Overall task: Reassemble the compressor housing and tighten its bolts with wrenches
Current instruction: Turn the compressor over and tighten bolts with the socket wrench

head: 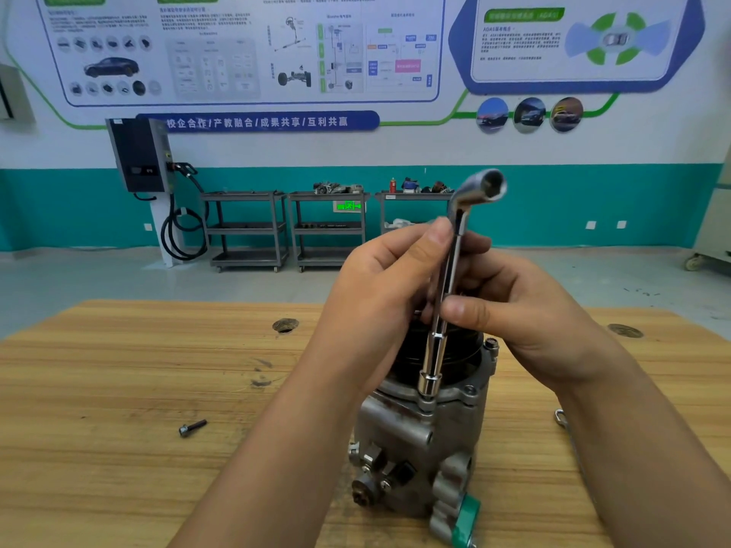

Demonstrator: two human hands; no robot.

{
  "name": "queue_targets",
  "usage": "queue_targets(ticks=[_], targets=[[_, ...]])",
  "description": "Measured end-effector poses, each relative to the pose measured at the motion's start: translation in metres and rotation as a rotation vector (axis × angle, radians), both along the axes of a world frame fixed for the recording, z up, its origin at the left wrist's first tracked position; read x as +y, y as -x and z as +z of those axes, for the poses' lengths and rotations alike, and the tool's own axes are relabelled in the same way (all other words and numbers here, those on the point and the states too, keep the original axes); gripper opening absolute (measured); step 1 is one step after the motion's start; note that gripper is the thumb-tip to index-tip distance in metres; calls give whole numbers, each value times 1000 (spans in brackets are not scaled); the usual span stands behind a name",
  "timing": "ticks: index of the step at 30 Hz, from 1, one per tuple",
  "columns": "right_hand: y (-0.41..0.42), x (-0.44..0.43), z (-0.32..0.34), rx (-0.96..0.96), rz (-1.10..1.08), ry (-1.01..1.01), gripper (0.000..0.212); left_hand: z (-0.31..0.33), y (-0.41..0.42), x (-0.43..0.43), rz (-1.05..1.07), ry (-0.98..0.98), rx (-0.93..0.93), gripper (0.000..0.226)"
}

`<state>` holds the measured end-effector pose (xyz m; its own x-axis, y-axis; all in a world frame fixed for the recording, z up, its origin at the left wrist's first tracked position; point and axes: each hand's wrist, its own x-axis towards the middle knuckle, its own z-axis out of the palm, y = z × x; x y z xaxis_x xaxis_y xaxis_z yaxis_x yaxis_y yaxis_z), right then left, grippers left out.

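Wooden bench (118,369) bears the compressor (399,441) — left hand (379,294) and right hand (526,318) grip the upright wrench (435,350), seemingly on a bolt (426,406).

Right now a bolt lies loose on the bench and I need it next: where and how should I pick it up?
Pinch the loose bolt across its dark shank, coming straight down with thumb and forefinger. It lies flat on the wooden bench, head at the near-left end, so both long sides of the shank are exposed.
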<state>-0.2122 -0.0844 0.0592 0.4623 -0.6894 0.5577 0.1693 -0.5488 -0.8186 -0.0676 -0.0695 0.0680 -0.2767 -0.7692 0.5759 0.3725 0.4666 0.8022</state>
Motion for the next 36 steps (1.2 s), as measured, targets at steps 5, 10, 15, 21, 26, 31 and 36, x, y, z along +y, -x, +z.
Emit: queue_targets(ticks=[5, 10, 15, 21, 26, 31, 36], targets=[[1, 0, -1, 49, -70, 25, 20, 1, 2, 0, 55, 21, 6, 12], [-2, 0, -1, 102, -159, 55, 38, 0, 2, 0, 99, 20, 13, 10], [1, 0, -1, 83, -77, 42, 29, 1, 0, 1, 41, 46, -11, 13], [2, 2, 2, 64, 42, 23, 18, 2, 0, 3, 48, 27, -44, 27], [0, 0, -1, 21, 3, 10, 18, -1, 0, -2, 18, -2, -36, 32], [-1, -1, -2, 32, -63, 27, 16, -1, 2, -1, 39, -16, 3, 26], [-2, -1, -1, 90, -158, 82, 35, 0, 4, 0, 116, 15, 29, 7]])
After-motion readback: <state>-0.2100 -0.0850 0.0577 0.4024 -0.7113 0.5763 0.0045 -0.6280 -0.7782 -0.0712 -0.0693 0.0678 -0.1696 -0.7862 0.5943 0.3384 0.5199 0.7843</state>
